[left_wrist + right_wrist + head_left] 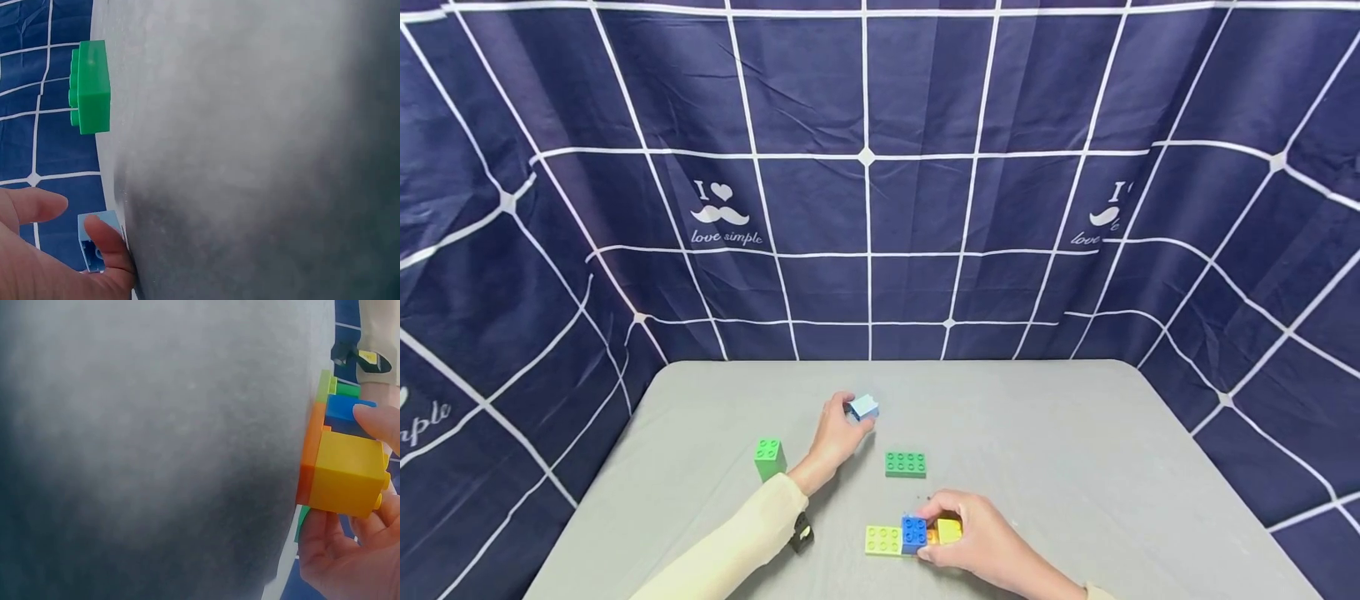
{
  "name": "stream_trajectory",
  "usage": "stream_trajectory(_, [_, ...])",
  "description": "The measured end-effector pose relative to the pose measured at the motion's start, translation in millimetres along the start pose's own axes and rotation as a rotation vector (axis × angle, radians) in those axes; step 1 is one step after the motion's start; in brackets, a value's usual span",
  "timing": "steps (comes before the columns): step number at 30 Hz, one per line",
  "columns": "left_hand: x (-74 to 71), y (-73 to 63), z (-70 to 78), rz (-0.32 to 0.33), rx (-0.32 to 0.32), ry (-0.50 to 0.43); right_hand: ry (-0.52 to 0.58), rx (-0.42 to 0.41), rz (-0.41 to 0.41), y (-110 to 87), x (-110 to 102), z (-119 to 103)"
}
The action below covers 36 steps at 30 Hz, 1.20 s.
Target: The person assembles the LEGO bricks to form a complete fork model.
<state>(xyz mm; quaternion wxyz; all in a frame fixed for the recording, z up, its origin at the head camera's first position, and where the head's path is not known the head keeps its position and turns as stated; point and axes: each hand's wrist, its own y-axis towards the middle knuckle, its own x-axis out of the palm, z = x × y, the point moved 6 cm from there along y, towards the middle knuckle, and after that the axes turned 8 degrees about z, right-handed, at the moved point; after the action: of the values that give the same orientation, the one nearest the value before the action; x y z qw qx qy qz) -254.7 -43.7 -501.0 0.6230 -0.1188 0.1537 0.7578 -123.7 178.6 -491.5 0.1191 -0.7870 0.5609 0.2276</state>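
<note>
At the back of the table my left hand (838, 433) has its finger and thumb curled round a light blue brick (865, 407). In the left wrist view the thumb overlaps this brick (103, 220), whose hollow underside shows. Near the front, my right hand (973, 533) grips a joined row of bricks: a lime green brick (882, 540), an orange brick (310, 447), a blue brick (914, 534) on top and a yellow brick (950, 531). The right thumb presses the blue brick; the other fingers lie partly hidden behind the yellow one.
A dark green brick (906, 465) lies flat between the hands, studs up. Left of the left forearm stands a tall bright green brick (770, 460). Dark blue gridded cloth (865, 208) hangs behind and beside the grey table (1037, 433). A black device (802, 533) sits at the left wrist.
</note>
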Motion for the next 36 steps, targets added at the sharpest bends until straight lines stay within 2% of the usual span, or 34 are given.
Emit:
stream_trajectory(9, [2.1, 4.3, -5.1, 0.008, -0.080, -0.151, -0.026, -0.034, 0.013, -0.2, -0.2, 0.1])
stream_trajectory(18, [5.3, 4.4, -9.7, 0.044, -0.150, -0.204, -0.028, -0.041, 0.014, 0.1, 0.0, -0.6])
stream_trajectory(27, [1.8, -0.6, -8.2, 0.075, -0.132, -0.184, -0.012, -0.037, 0.012, -0.3, 0.9, -0.4])
stream_trajectory(36, [0.6, -3.1, -8.1, 0.038, -0.144, -0.199, -0.015, -0.031, 0.007, -0.4, -0.5, 1.0])
